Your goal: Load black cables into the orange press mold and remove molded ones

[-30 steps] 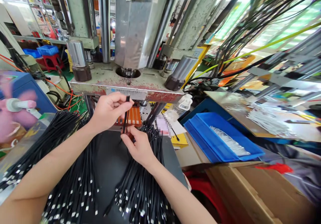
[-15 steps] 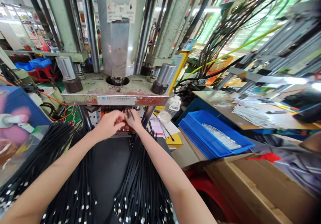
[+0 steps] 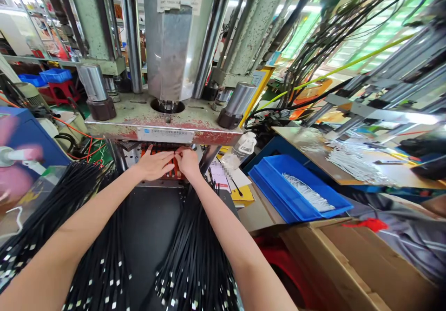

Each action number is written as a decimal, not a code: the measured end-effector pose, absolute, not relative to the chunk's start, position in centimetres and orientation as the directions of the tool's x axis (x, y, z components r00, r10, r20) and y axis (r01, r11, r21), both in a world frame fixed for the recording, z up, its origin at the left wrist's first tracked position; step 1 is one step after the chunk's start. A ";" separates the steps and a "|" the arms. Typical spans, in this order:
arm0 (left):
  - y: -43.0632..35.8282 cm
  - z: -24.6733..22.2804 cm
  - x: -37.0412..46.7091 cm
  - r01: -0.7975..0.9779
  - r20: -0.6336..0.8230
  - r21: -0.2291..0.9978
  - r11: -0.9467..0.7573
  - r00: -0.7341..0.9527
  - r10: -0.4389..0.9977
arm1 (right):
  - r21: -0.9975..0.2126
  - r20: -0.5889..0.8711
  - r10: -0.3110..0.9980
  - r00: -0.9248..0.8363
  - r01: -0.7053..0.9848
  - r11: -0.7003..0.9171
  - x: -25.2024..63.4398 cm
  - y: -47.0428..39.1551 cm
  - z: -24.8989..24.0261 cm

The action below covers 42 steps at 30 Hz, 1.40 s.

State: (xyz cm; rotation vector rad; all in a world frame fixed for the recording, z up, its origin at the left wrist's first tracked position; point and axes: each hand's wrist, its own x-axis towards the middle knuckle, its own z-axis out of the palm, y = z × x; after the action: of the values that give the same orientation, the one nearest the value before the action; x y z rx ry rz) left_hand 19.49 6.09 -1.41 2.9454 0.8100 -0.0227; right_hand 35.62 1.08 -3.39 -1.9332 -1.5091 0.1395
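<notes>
Under the press's upper plate (image 3: 163, 132), my left hand (image 3: 153, 164) lies over an orange-red mould fixture (image 3: 170, 174) with its fingers stretched out and its thumb raised. Beside it on the right, my right hand (image 3: 188, 163) is closed in a pinch, fingertips close to the left ones at the fixture's back part. Whatever sits between those right fingertips is too small to make out. Bundles of black cables with bright metal ends hang on both sides of the black work surface (image 3: 151, 236): a right bundle (image 3: 195, 250) and a left bundle (image 3: 104, 250).
A blue bin (image 3: 299, 188) with white cables stands to the right, near an open cardboard box (image 3: 369, 260). A clear plastic bottle (image 3: 240, 148) and papers (image 3: 223, 176) lie beside the press. A pink fan (image 3: 17, 155) is at far left, and part of a person shows at far right.
My left hand has gone from curled fingers to stretched-out ones over the fixture. The right hand has turned and pinched its fingers. The camera view has shifted slightly.
</notes>
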 end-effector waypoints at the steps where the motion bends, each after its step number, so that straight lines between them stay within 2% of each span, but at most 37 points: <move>1: 7.1 -1.3 20.2 0.541 -0.058 0.095 -0.836 0.841 0.538 | -0.564 0.282 0.909 0.307 0.820 -0.102 35.6 0.7 -3.4; 6: 10.7 -1.4 23.6 0.693 -0.090 0.148 -0.706 0.720 0.688 | -0.595 0.157 0.937 0.311 0.788 -0.161 35.7 0.0 -3.6; 9: 11.3 -1.3 25.0 0.717 -0.076 0.161 -0.678 0.694 0.716 | -0.625 0.112 0.940 0.321 0.759 -0.184 35.7 0.5 -3.7; 13: 10.1 -1.0 23.5 0.683 -0.034 0.180 -0.708 0.724 0.689 | -0.637 0.278 0.928 0.249 0.771 -0.016 36.2 -1.2 -3.9; 15: 8.5 -1.2 20.9 0.654 0.081 0.188 -0.732 0.733 0.676 | -0.617 0.360 0.904 0.232 0.786 0.044 37.0 -3.5 -4.2; 17: 6.1 -1.9 17.3 0.661 0.257 0.186 -0.727 0.682 0.685 | -0.534 0.325 0.909 0.261 0.844 -0.051 38.1 -6.6 -4.6; 19: 3.3 -3.1 13.7 0.751 0.361 0.148 -0.644 0.565 0.742 | -0.341 0.183 0.920 0.346 0.900 -0.271 39.0 -9.5 -5.4; 21: 0.4 -4.5 10.8 0.850 0.281 0.019 -0.526 0.500 0.819 | -0.143 0.017 0.905 0.426 0.897 -0.419 39.4 -11.6 -6.3; 23: -1.8 -5.8 9.3 0.873 0.122 -0.112 -0.474 0.485 0.866 | -0.096 -0.093 0.890 0.446 0.886 -0.454 39.4 -12.7 -7.1; 26: -3.2 -7.1 9.0 0.863 -0.022 -0.173 -0.476 0.479 0.877 | -0.219 -0.116 0.882 0.456 0.855 -0.471 38.9 -13.1 -7.9; 29: -3.0 -7.3 9.4 0.875 -0.023 -0.172 -0.453 0.456 0.890 | -0.356 0.001 0.867 0.498 0.811 -0.465 38.6 -13.0 -7.7; 32: -2.6 -7.1 9.5 0.884 0.000 -0.158 -0.440 0.446 0.895 | -0.624 0.109 0.875 0.471 0.718 -0.309 38.1 -13.0 -7.1; 35: -2.5 -7.0 9.3 0.886 -0.066 -0.057 -0.460 0.456 0.888 | -0.870 0.126 0.911 0.392 0.486 -0.089 36.8 -12.7 -6.6; 38: -2.6 -6.8 9.1 0.906 -0.075 0.009 -0.424 0.423 0.903 | -0.936 0.123 0.953 0.276 0.350 0.020 35.0 -12.1 -6.0; 42: -2.7 -6.7 8.9 0.917 -0.048 -0.001 -0.398 0.398 0.916 | -0.910 0.167 0.978 0.128 0.401 0.103 32.8 -11.2 -5.2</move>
State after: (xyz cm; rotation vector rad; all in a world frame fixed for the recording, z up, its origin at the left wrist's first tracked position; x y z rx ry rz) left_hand 8.87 -2.66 -6.68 2.6047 1.7092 -0.0634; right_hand 32.78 -11.20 -5.24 -1.4571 -1.4308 0.7684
